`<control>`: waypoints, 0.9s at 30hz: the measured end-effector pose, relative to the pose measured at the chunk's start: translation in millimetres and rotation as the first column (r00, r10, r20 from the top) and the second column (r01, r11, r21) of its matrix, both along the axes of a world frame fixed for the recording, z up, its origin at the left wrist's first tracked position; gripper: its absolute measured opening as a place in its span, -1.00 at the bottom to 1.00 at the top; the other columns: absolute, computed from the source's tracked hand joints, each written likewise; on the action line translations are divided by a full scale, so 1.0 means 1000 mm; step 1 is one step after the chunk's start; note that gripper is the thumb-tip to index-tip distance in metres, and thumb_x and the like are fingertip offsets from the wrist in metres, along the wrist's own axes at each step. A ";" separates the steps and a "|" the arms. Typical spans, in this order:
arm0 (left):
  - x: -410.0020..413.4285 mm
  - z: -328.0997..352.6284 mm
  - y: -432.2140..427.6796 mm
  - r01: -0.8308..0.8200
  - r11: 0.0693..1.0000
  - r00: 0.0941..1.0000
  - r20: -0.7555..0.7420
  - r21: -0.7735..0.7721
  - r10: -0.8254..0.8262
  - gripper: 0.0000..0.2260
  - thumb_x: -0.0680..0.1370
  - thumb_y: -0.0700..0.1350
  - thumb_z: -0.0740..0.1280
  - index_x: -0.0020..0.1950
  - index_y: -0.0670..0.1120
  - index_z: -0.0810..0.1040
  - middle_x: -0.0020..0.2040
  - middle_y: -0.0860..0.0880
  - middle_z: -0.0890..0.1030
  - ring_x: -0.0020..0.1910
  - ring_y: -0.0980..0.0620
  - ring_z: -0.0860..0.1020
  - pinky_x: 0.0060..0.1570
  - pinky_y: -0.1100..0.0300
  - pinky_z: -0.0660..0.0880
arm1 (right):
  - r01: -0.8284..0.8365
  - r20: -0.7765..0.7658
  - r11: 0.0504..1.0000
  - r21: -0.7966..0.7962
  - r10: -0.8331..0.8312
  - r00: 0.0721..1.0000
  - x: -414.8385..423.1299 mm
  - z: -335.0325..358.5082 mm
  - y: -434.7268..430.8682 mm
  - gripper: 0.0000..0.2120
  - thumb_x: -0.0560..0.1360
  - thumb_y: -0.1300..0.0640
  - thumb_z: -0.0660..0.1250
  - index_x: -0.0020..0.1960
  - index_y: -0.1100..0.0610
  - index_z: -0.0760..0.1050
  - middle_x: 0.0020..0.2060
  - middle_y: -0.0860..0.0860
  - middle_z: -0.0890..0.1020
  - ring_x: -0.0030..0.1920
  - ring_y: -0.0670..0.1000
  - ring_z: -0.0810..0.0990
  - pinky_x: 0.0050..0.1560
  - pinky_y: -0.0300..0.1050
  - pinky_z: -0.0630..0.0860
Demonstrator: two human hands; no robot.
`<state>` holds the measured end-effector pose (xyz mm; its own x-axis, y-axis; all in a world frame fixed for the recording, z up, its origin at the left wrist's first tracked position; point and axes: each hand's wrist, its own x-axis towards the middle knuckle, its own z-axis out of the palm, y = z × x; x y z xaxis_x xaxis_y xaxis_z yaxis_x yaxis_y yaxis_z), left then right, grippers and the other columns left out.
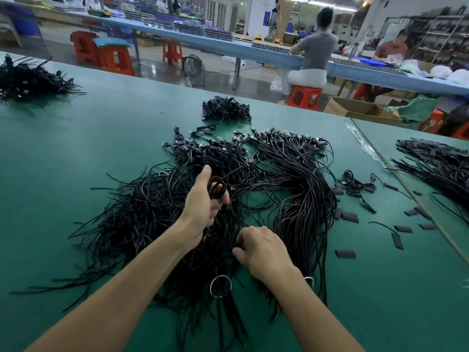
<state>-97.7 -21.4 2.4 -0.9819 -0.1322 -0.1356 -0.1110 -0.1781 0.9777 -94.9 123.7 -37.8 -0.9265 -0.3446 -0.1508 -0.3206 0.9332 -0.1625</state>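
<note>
A big heap of loose black cables [291,174] with plug ends lies across the green table [88,148] in front of me. My left hand [203,207] is raised over the heap and grips a small coil of black cable [217,188], thumb pointing up. My right hand [261,250] is lower and nearer to me, knuckles up, its fingers curled down into the cable strands; which strand it pinches is hidden. A white tie ring [220,285] binds a bundle just below my hands.
A small pile of coiled cables [225,109] sits farther back. More cable heaps lie at far left [28,80] and right [439,163]. Short black sleeve pieces [345,254] are scattered to the right. Beyond the table edge are red stools [304,96], a cardboard box [360,110] and seated people.
</note>
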 end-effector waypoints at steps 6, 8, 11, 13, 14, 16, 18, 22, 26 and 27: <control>-0.003 -0.003 0.002 -0.001 1.000 1.000 0.003 -0.017 0.001 -0.43 0.68 0.14 0.07 -0.46 0.01 0.55 -0.53 0.12 0.28 -0.58 0.16 0.15 -0.64 0.32 0.10 | 0.079 0.149 0.986 -0.147 -0.057 0.987 0.000 0.000 -0.001 -0.76 0.58 0.18 0.31 0.25 0.11 0.47 0.05 0.07 0.60 0.04 0.14 0.58 0.06 0.06 0.56; -0.003 -0.003 0.001 0.030 0.999 0.999 -0.042 -0.013 -0.031 -0.50 0.67 0.17 0.11 -0.35 0.01 0.58 -0.50 0.13 0.29 -0.55 0.17 0.16 -0.62 0.33 0.10 | 0.119 0.195 0.977 -0.177 -0.084 0.977 -0.001 -0.003 -0.001 -0.72 0.58 0.21 0.28 0.28 0.09 0.42 0.06 0.09 0.58 0.03 0.14 0.56 0.05 0.05 0.56; -0.002 -0.004 0.001 0.085 0.996 0.987 -0.136 -0.002 -0.084 -0.62 0.67 0.14 0.15 -0.18 -0.04 0.57 -0.46 0.15 0.29 -0.51 0.18 0.17 -0.58 0.35 0.13 | 0.158 0.246 0.967 -0.201 -0.107 0.963 -0.003 -0.007 0.000 -0.70 0.60 0.19 0.24 0.33 0.11 0.39 0.10 0.11 0.55 0.06 0.14 0.54 0.10 0.05 0.55; 0.000 -0.003 0.001 0.090 0.996 0.982 -0.169 0.000 -0.088 -0.63 0.67 0.12 0.14 -0.14 -0.07 0.56 -0.45 0.15 0.29 -0.50 0.18 0.16 -0.56 0.34 0.14 | 0.185 0.239 0.956 -0.227 -0.129 0.962 -0.004 -0.007 0.001 -0.71 0.62 0.17 0.23 0.33 0.12 0.41 0.10 0.12 0.56 0.05 0.15 0.56 0.10 0.07 0.56; 0.001 -0.002 0.002 0.084 0.996 0.981 -0.173 -0.004 -0.083 -0.61 0.68 0.12 0.11 -0.14 -0.08 0.56 -0.46 0.15 0.29 -0.51 0.18 0.16 -0.57 0.34 0.14 | 0.189 0.225 0.952 -0.242 -0.135 0.965 -0.005 -0.007 0.002 -0.74 0.62 0.16 0.24 0.30 0.12 0.45 0.09 0.12 0.57 0.04 0.14 0.57 0.09 0.08 0.58; 0.003 0.000 0.005 0.076 0.996 0.984 -0.161 -0.041 -0.082 -0.55 0.67 0.16 0.07 -0.18 -0.09 0.54 -0.48 0.15 0.28 -0.54 0.18 0.16 -0.59 0.34 0.12 | 0.197 0.204 0.944 -0.264 -0.145 0.968 -0.006 -0.006 0.004 -0.80 0.61 0.16 0.27 0.21 0.08 0.54 0.07 0.09 0.58 0.01 0.13 0.59 0.05 0.08 0.60; 0.006 0.002 0.008 0.077 0.995 0.987 -0.139 -0.067 -0.086 -0.48 0.67 0.21 0.03 -0.29 -0.05 0.52 -0.51 0.14 0.27 -0.57 0.18 0.15 -0.60 0.35 0.12 | 0.218 0.189 0.935 -0.280 -0.169 0.967 -0.005 -0.004 0.006 -0.84 0.60 0.15 0.30 0.12 0.06 0.61 0.06 0.07 0.59 -0.02 0.10 0.61 0.02 0.04 0.62; 0.006 0.005 0.009 0.066 0.993 0.990 -0.121 -0.100 -0.078 -0.36 0.68 0.23 -0.04 -0.51 0.03 0.45 -0.54 0.10 0.27 -0.58 0.15 0.16 -0.60 0.33 0.12 | 0.194 0.151 0.918 -0.346 -0.150 0.977 -0.002 -0.001 0.006 -0.85 0.60 0.15 0.29 0.09 0.04 0.62 0.03 0.02 0.63 -0.02 0.04 0.62 0.04 -0.03 0.59; 0.006 0.004 0.005 0.075 0.989 0.982 -0.162 -0.126 -0.095 -0.44 0.68 0.06 0.11 -0.51 -0.02 0.51 -0.54 0.07 0.27 -0.59 0.12 0.15 -0.61 0.33 0.11 | 0.206 0.154 0.739 -0.642 -0.140 0.978 -0.001 0.017 0.012 -0.89 0.62 0.12 0.29 0.00 -0.05 0.57 -0.16 -0.08 0.62 -0.34 -0.18 0.56 -0.35 -0.30 0.51; 0.006 0.004 0.004 0.089 0.989 0.979 -0.172 -0.114 -0.108 -0.47 0.66 0.03 0.15 -0.50 -0.03 0.53 -0.56 0.08 0.27 -0.60 0.13 0.14 -0.62 0.33 0.11 | 0.196 0.125 0.666 -0.720 -0.154 0.980 -0.001 0.025 0.012 -0.86 0.62 0.12 0.30 -0.03 -0.09 0.57 -0.19 -0.09 0.62 -0.36 -0.21 0.56 -0.38 -0.38 0.46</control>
